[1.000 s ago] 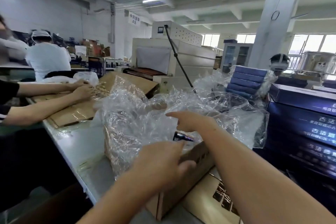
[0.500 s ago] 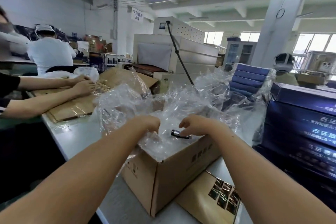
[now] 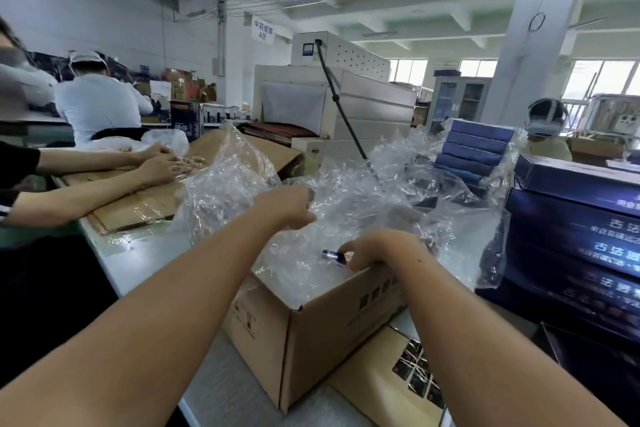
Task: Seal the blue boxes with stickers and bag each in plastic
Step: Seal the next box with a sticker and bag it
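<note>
A brown cardboard carton (image 3: 332, 333) stands on the table in front of me, stuffed with crumpled clear plastic bags (image 3: 349, 218). My left hand (image 3: 287, 206) reaches over the carton and grips a fold of the plastic. At the carton's near right rim, my right hand (image 3: 377, 250) pinches a small dark sticker (image 3: 333, 256). Large dark blue boxes (image 3: 575, 239) are stacked at the right. A stack of smaller blue boxes (image 3: 474, 149) sits behind the plastic.
A flat brown sheet carrying dark stickers (image 3: 415, 378) lies at the carton's near right. Another person's arms (image 3: 104, 177) rest on flattened cardboard (image 3: 145, 204) at the left. A white shrink-wrap machine (image 3: 332, 107) stands behind. The grey table (image 3: 145, 260) runs along the left.
My left hand has moved from the carton's near side up and forward into the plastic. My right hand has stayed at the rim with the sticker. The camera tilted slightly.
</note>
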